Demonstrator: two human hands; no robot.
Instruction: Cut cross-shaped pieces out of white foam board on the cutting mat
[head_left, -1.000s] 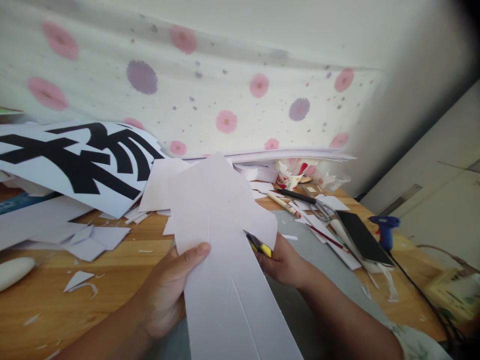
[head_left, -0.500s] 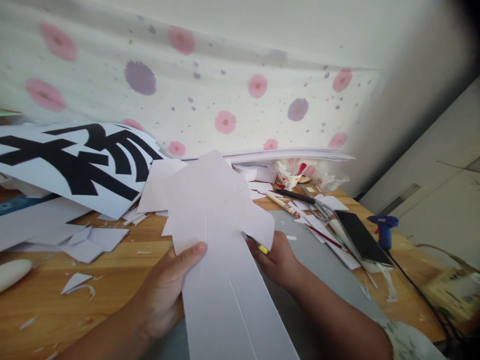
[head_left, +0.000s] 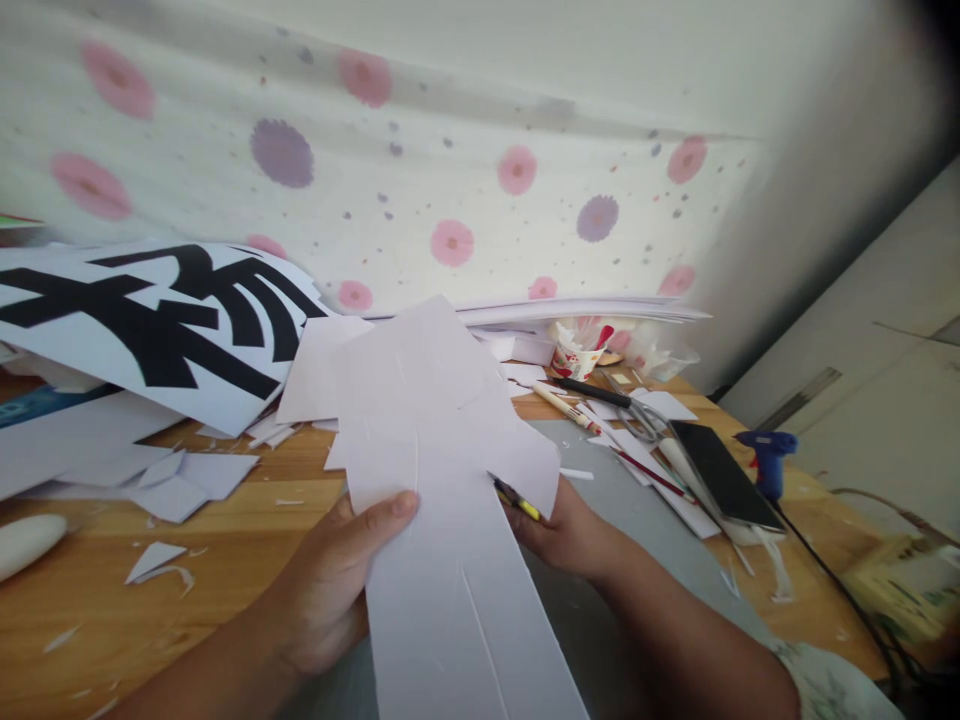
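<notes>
A long white paper piece, with a wider shaped top and faint lines on it, is held up in the middle. My left hand grips its left edge, thumb on the front face and fingers behind. At the right edge, my right hand is closed on a craft knife with a yellow part; its dark tip points up and left at the inner corner of the paper. The paper hides part of my right fingers.
A sheet with black characters lies at the left. On the right are a phone, a blue glue gun, scissors and a patterned cup. Paper scraps litter the wooden table. A grey mat lies underneath.
The paper's top has shifted slightly right. My right hand and the knife have moved slightly right and down. My left hand keeps its grip.
</notes>
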